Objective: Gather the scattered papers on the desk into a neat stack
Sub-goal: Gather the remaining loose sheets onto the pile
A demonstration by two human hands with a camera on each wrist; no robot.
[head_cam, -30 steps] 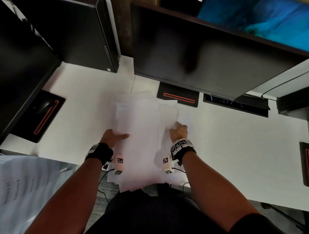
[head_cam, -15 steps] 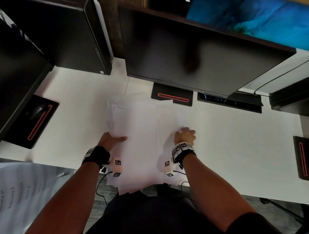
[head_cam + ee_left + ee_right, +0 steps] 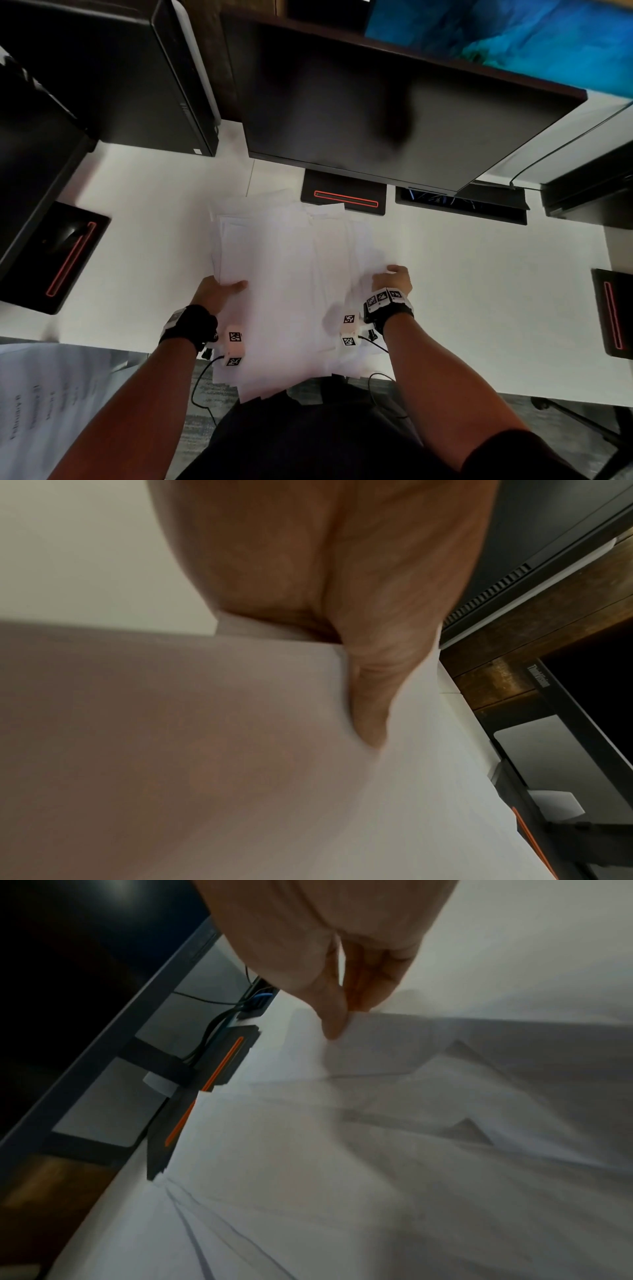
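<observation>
A loose pile of white papers point(image 3: 291, 274) lies on the white desk point(image 3: 479, 291) in front of me, fanned out and hanging over the near edge. My left hand point(image 3: 219, 291) grips the pile's left edge, thumb lying on top of the papers point(image 3: 240, 777) and fingers hidden beneath. My right hand point(image 3: 392, 279) pinches the right edge of the papers point(image 3: 377, 1123) between thumb and fingers point(image 3: 334, 1015), lifting that edge slightly off the desk.
A large dark monitor point(image 3: 394, 113) stands behind the pile, its base point(image 3: 344, 197) touching the far sheets. A black computer tower point(image 3: 120, 75) is at back left. Black pads with red lines sit at left point(image 3: 65, 253) and right point(image 3: 613, 315). A printed sheet point(image 3: 44, 411) lies at lower left.
My right hand has slid rightward to the pile's right edge and taken hold of it. My left hand keeps its grip on the left edge.
</observation>
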